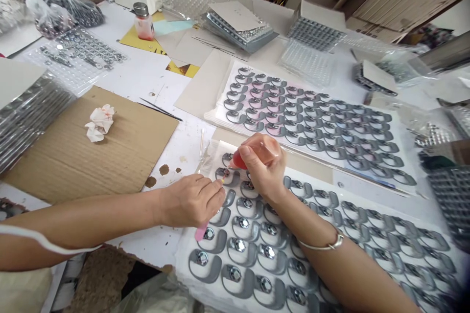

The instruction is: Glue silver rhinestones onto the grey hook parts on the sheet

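My left hand [194,198] is closed around a slim pink-ended tool [200,231], whose thin yellowish tip shows beyond the fingers; its kind is mostly hidden by the hand. In my right hand [264,168] is a clear squeeze bottle [270,145] of red liquid, tilted with its nozzle toward the left. Both tips meet close over a grey ring-shaped piece with a shiny gem [222,173] near the sheet's upper left corner. Rows of the same pieces cover this white sheet [185,259] beneath my hands and arms.
Behind lies a second sheet of grey pieces [312,122]. To the left are a cardboard sheet [147,142], a crumpled tissue [100,122], black tweezers [161,109] and a cotton swab [201,142]. A jar with pinkish liquid [144,22] stands farther back, near gem trays [79,54].
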Motion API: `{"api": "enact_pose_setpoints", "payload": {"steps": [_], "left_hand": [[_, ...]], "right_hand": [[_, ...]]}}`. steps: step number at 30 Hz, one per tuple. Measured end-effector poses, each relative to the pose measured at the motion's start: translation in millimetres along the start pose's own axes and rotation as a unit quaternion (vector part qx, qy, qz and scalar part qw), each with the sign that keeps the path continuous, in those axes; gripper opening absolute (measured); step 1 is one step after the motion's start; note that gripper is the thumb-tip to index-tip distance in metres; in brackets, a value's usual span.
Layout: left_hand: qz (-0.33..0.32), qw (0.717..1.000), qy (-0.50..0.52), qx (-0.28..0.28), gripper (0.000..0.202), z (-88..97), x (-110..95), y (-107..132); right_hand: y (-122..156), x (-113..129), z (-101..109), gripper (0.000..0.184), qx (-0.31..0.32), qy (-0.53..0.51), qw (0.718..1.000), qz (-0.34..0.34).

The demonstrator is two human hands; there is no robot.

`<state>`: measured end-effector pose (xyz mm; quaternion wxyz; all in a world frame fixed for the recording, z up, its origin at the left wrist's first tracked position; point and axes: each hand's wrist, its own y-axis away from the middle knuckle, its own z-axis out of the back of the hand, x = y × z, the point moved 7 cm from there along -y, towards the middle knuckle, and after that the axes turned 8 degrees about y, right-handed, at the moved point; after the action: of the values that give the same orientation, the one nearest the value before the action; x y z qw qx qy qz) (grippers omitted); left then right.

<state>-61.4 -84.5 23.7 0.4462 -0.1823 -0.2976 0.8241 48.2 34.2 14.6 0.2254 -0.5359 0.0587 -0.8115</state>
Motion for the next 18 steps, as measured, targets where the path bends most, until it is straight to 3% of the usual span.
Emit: {"api": "enact_pose_setpoints", "payload": {"steps": [12,18], "left_hand": [[-0.008,1.0,-0.002,0.0,0.012,1.3,-1.1,-0.9],[-0.009,1.0,0.001,0.003,0.014,2.3,-0.7,-1.9]], "right_hand": [[1.5,-0.3,0.0,0.028,-0.004,0.029,0.999,0.025],[2.4,5.4,5.1,0.026,-0.039,-0.019,0.998,0.042]]}}
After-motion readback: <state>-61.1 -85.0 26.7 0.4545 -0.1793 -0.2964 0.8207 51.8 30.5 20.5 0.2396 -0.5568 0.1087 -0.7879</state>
